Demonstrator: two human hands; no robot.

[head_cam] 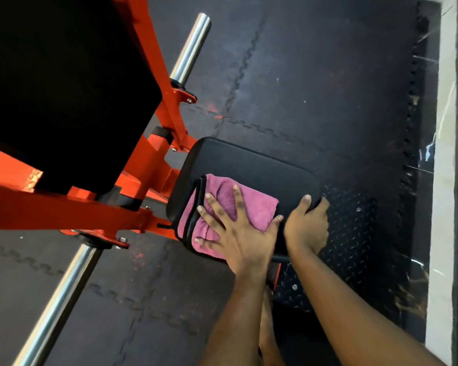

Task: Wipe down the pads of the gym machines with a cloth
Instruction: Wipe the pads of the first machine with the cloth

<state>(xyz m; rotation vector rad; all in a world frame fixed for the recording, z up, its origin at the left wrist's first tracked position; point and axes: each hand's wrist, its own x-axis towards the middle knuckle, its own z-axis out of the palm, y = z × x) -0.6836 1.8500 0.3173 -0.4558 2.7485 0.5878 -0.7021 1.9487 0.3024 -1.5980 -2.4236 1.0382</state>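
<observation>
- Presses the folded pink cloth (pixel 238 207) flat onto the small black pad (pixel 262 167) with the left hand (pixel 238 239): palm down, fingers straight and fanned wide, nothing pinched or curled round.
- Braces that same pad with the right hand (pixel 308 225): thumb laid on top, fingers hooked over the near right corner and hidden below the edge.
- Covers only the near left part of the pad with the cloth, up against the edge by the orange frame (pixel 64 210); leaves the far strip and the right end bare.
- Turns on this: bare surface just beyond the left fingertips, up and to the right, with the pad's long axis running across the view from the frame side toward the right hand.
- Probably calls for a push of the cloth along that axis by the left hand, the one on the cloth, and perhaps a shift of the right thumb out of its path.
- Shows a plush, towel-like cloth with dark piping along its folded edges; likely drags a little on the pad.
- Shows a smooth, matte, cushioned pad, a rounded rectangle with soft corners.
- Shows a larger black pad (pixel 64 88) up left, well apart from the cloth.
- Elsewhere: glossy painted frame tubes, polished chrome bars (pixel 191 46), jigsaw-seamed rubber floor tiles (pixel 315 75), a studded diamond-pattern footplate (pixel 352 233) under the right hand.
</observation>
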